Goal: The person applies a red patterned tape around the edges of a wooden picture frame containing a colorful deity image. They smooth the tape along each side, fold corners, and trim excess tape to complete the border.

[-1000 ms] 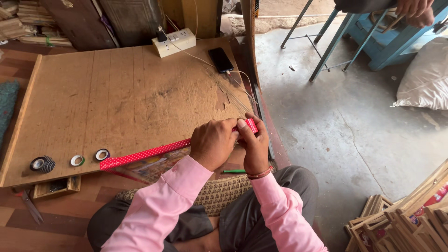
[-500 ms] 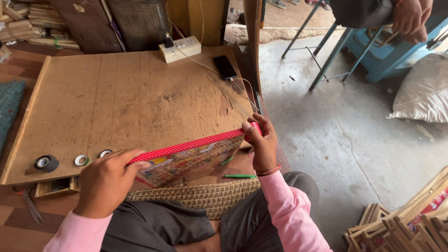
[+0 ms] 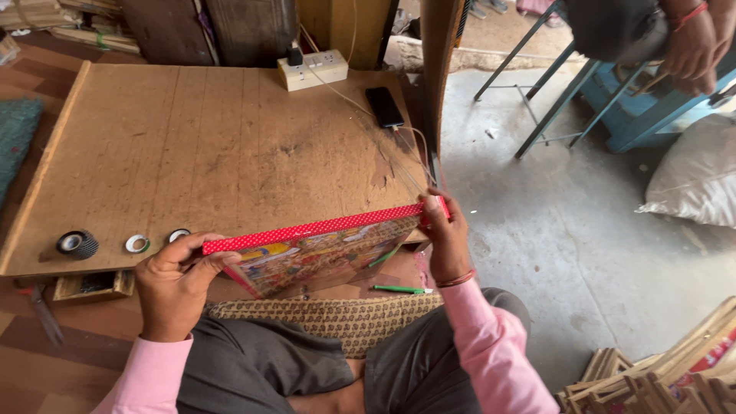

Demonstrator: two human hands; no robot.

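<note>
Holding a framed picture by its 2 ends, I keep it tilted up on edge over the front rim of the wooden board, its red dotted border uppermost and the colourful printed face turned toward me. My left hand, at 8 o'clock, wraps the left corner: fingers curled over the border, thumb below, wrist bent back. My right hand, at 4 o'clock, pinches the right corner, fingers closed on the border, forearm rising from my lap. A green pen lies just under the picture. 3 tape rolls sit at 9 o'clock on the board, a phone at 12 o'clock.
</note>
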